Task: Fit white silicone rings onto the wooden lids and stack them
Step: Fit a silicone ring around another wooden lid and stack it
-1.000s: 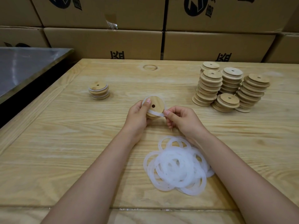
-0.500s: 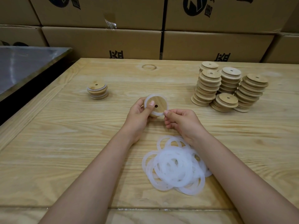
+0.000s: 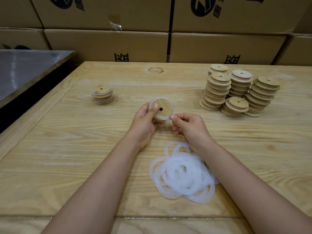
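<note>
While your left grip (image 3: 145, 122) curls round a wooden lid (image 3: 165, 105) at the centre of the frame, thumb on its face, your right grip (image 3: 189, 127) pinches the white ring (image 3: 163, 117) at the lid's lower edge. Loose rings (image 3: 184, 174) lie heaped on the bench (image 3: 67, 149) at lower centre. Bare lid stacks (image 3: 236, 92) stand upper right; a short ringed stack (image 3: 102, 95) sits upper left.

- Upper cardboard boxes (image 3: 104, 14), top of frame: dark round logo (image 3: 196, 10) with a Chinese character beside it, cropped and unreadable.
- Lower cardboard boxes (image 3: 219, 46), below them: black Chinese character (image 3: 121, 57) at the bottom edge, partly cut off.
</note>
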